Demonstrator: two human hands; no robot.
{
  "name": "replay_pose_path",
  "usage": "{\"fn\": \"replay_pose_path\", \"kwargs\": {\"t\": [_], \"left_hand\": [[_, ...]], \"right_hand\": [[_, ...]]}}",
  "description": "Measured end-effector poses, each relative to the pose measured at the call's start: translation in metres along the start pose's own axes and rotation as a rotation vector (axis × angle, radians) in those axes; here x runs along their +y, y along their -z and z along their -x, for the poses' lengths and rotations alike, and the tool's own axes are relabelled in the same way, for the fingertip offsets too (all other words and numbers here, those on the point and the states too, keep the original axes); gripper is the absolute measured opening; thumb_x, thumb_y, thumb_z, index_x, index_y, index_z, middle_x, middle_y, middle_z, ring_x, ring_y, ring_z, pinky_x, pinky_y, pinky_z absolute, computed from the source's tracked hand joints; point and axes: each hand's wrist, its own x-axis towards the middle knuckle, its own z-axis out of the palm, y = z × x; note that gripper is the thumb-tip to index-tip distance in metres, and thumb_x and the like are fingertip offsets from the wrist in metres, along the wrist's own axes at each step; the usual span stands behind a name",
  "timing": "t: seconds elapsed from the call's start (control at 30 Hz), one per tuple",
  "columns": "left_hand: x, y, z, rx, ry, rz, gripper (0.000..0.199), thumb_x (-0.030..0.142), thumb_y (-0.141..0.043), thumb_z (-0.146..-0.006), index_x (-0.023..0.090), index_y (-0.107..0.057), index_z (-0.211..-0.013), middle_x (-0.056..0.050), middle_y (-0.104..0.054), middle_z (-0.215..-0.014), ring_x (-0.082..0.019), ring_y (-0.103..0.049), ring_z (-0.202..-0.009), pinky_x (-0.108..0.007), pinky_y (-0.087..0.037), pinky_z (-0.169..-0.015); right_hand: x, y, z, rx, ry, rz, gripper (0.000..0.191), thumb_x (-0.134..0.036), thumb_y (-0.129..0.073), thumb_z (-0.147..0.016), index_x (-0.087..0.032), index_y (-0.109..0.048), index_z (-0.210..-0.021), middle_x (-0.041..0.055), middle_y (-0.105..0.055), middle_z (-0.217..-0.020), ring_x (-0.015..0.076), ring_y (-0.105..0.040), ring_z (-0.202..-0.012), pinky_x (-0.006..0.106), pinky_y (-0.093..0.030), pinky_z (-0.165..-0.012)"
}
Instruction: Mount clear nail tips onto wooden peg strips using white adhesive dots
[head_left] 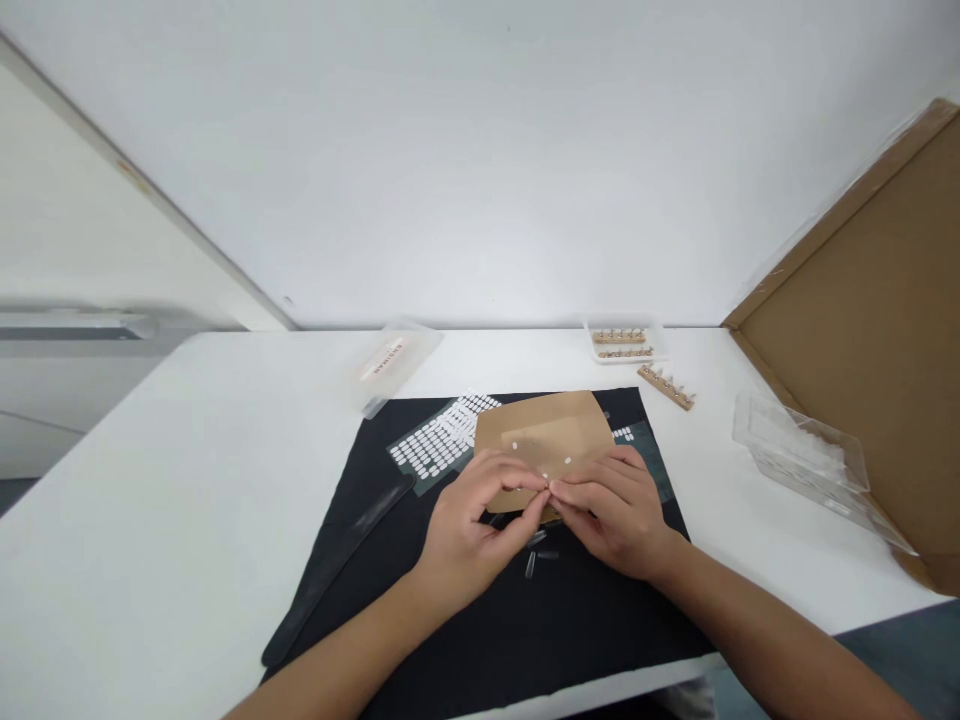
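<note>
Clock centre: the spot where the two hands' fingertips meet, at the near part of the brown sheet (544,430).
Left hand (480,515): at 8 o'clock, thumb and forefinger tips drawn together; whether its grip has a tiny piece between them, I cannot tell.
Right hand (615,505): at 4 o'clock, fingertips bunched against the left's; what its grip pinches, if anything, is too small to tell.
Brown sheet: spreads toward 12 o'clock, a few white ovals (514,446) on it.
Clear slivers (531,566): at 6 o'clock, loose on the black cloth (465,650).
Tab sheets (427,450): between 9 and 10 o'clock, rows of white tabs on dark backing.
Black strap (337,570): at 8 o'clock, slanting over the cloth.
Frosted lid (397,365): at 10 o'clock, red lettering, by the cloth's far edge.
Tray (660,345): at 1 o'clock on the white table (150,500), clip-studded strips (619,338) inside.
Loose strip (666,388): at 2 o'clock, just beside the tray.
Clear box (802,450): at 3 o'clock, near the cardboard panel (862,330).
</note>
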Motion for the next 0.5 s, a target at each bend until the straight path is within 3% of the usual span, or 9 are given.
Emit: {"fn": "replay_pose_path", "kwargs": {"t": [0.2, 0.5], "left_hand": [[-0.0025, 0.0052, -0.0057, 0.001, -0.146, -0.004, 0.015, 0.01, -0.073, -0.093, 0.023, -0.074, -0.099, -0.003, -0.079, -0.091, -0.018, -0.074, -0.086, -0.033, -0.058, -0.082], [-0.0041, 0.0072, -0.0092, -0.013, -0.321, -0.015, 0.016, 0.01, -0.075, -0.094, 0.023, -0.074, -0.103, -0.002, -0.083, -0.092, -0.017, -0.078, -0.082, -0.034, -0.057, -0.084]], "right_hand": [[0.0016, 0.0086, -0.0042, -0.117, -0.151, -0.234, 0.021, -0.029, -0.071, -0.101, -0.022, -0.066, -0.12, 0.0032, -0.08, -0.103, 0.0188, -0.076, -0.092, 0.036, -0.052, -0.087], [0.0065, 0.0092, -0.0044, -0.208, -0.243, -0.451, 0.008, -0.026, -0.07, -0.103, -0.021, -0.071, -0.108, 0.0045, -0.079, -0.097, 0.017, -0.075, -0.089, 0.03, -0.058, -0.083]]}}
